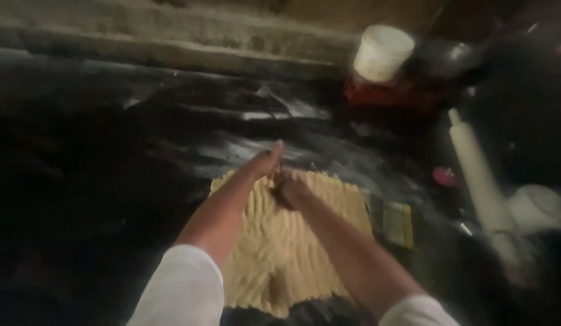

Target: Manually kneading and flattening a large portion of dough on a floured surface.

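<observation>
A flat sheet of pale yellow dough [292, 241], ridged into many thin strips, lies on a dark, flour-dusted worktop [111, 181]. My left hand [265, 162] stretches out over the dough's far left corner with its fingers extended and held together. My right hand [291, 188] rests on the far part of the dough, fingers curled; the blur hides whether it grips anything. Both arms wear white sleeves.
A white rolling pin [477, 172] lies at the right. A white bucket [383, 53] stands on a red thing at the back right, beside a dark pan [449, 57]. A small yellow-green block [396, 223] sits right of the dough, a white bowl [537, 208] at far right.
</observation>
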